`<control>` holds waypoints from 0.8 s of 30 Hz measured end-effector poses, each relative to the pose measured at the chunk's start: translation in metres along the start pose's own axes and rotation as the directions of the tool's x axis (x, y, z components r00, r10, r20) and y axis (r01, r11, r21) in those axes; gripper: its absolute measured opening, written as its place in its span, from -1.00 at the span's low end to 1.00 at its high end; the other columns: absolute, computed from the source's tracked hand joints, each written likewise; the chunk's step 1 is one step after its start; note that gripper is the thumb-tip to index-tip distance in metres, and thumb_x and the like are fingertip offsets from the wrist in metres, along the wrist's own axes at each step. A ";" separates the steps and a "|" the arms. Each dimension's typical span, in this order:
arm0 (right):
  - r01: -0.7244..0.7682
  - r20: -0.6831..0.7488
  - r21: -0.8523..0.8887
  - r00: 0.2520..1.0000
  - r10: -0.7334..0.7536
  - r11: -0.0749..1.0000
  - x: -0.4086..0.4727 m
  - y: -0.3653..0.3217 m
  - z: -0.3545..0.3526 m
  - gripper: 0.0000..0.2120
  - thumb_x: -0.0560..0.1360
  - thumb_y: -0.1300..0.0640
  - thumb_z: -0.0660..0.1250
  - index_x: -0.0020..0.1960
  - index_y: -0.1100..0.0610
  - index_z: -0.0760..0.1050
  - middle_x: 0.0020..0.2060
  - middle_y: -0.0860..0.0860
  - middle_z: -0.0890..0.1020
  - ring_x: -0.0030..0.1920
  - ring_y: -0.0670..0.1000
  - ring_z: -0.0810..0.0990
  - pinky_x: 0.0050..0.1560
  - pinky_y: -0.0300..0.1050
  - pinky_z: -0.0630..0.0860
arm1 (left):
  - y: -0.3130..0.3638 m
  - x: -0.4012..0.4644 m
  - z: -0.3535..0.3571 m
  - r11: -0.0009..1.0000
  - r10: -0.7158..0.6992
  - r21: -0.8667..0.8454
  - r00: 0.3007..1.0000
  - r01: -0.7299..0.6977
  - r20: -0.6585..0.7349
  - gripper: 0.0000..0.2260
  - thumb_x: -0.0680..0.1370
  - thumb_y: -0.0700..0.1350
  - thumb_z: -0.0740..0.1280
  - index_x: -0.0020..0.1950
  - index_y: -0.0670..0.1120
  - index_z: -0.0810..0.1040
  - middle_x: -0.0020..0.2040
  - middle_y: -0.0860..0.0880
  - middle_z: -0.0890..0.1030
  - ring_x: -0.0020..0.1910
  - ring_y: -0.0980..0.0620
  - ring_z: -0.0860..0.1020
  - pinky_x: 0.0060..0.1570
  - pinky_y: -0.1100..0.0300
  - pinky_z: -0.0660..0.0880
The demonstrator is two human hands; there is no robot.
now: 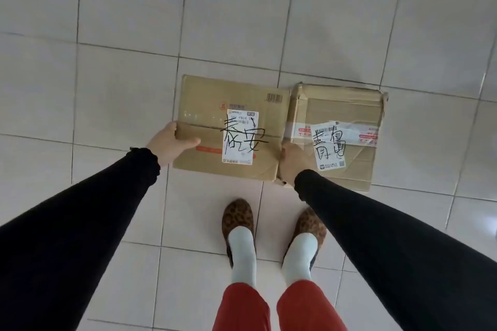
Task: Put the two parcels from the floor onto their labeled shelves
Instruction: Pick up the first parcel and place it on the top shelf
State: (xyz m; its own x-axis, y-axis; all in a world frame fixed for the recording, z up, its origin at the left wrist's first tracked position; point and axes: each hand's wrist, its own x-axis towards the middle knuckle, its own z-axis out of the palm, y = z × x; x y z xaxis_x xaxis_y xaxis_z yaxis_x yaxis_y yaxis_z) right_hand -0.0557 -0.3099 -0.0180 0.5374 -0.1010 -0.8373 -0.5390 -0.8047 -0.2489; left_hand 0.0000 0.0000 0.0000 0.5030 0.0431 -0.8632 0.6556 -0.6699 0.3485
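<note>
Two brown cardboard parcels lie side by side on the tiled floor, touching. The left parcel (209,105) carries a white label with black handwriting. The right parcel (347,107) is more crumpled, taped, and also has a handwritten label. My left hand (170,145) grips the left edge of the left parcel, thumb on top. My right hand (293,161) clasps that same parcel's right edge, at the seam between the two boxes. Black sleeves cover both arms.
Pale square floor tiles (107,88) stretch all around the parcels. My own feet (238,226) in patterned slippers stand just below the boxes. No shelves are in view.
</note>
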 end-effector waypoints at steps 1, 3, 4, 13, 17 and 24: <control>0.004 0.014 -0.002 1.000 -0.004 1.000 0.002 -0.001 0.001 -0.64 0.57 0.27 0.17 0.37 0.23 0.37 0.26 0.24 0.51 0.24 0.28 0.51 0.20 0.09 0.44 | 0.003 -0.002 0.003 0.998 0.000 -0.069 1.000 0.000 -0.001 -0.32 0.55 0.13 0.50 0.57 -0.09 0.36 0.36 0.03 0.57 0.30 -0.02 0.55 0.32 0.11 0.44; 0.012 0.016 0.015 1.000 -0.012 1.000 0.000 -0.002 -0.001 -0.60 0.55 0.30 0.19 0.38 0.24 0.34 0.27 0.24 0.50 0.24 0.27 0.51 0.19 0.09 0.45 | 0.011 -0.013 0.005 0.996 -0.004 -0.093 1.000 0.002 -0.026 -0.33 0.57 0.10 0.49 0.58 -0.10 0.33 0.35 0.04 0.55 0.31 -0.02 0.54 0.31 0.12 0.43; 0.014 0.013 0.017 1.000 -0.014 1.000 -0.005 -0.004 -0.005 -0.60 0.55 0.31 0.19 0.38 0.24 0.34 0.26 0.23 0.51 0.23 0.26 0.52 0.17 0.07 0.46 | 0.013 -0.019 0.005 0.996 -0.003 -0.090 0.999 0.000 -0.037 -0.33 0.56 0.11 0.49 0.57 -0.10 0.33 0.33 0.05 0.56 0.31 -0.03 0.55 0.31 0.11 0.46; 0.156 -0.168 0.167 0.977 -0.128 0.974 -0.128 -0.052 -0.155 -0.44 0.49 0.39 0.05 0.38 0.00 0.42 0.13 -0.02 0.58 -0.01 0.08 0.60 0.04 0.01 0.60 | 0.127 -0.168 -0.073 0.961 0.130 -0.221 0.978 -0.164 -0.161 -0.52 0.58 0.06 0.50 0.41 0.00 0.39 0.12 0.19 0.59 0.07 0.20 0.59 0.13 0.19 0.56; 0.270 -0.299 0.201 0.932 -0.204 0.942 -0.215 -0.093 -0.276 -0.45 0.49 0.46 0.06 0.35 0.08 0.47 0.14 0.02 0.57 -0.03 0.07 0.64 0.06 0.04 0.63 | 0.214 -0.273 -0.140 0.909 0.251 -0.297 0.952 -0.294 -0.175 -0.41 0.55 0.18 0.48 0.49 0.03 0.36 0.30 0.08 0.60 0.26 0.06 0.61 0.20 0.09 0.55; 0.579 -0.533 0.183 0.738 -0.414 0.795 -0.396 -0.185 -0.473 -0.51 0.55 0.42 0.08 0.39 0.13 0.47 0.10 0.01 0.57 -0.07 -0.05 0.57 -0.13 -0.38 0.43 | 0.359 -0.458 -0.263 0.715 0.469 -0.451 0.845 -0.534 -0.257 -0.43 0.62 0.21 0.38 0.56 0.10 0.30 0.41 0.10 0.58 0.29 0.10 0.61 0.28 -0.10 0.59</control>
State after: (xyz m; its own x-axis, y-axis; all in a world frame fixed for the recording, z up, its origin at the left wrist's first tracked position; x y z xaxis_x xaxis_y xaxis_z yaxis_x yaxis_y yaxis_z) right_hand 0.1380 -0.3980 0.5899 0.9654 -0.0527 -0.2554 -0.2363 -0.5910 -0.7713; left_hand 0.1526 -0.0651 0.6164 0.8773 -0.0871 -0.4721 0.4542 -0.1673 0.8750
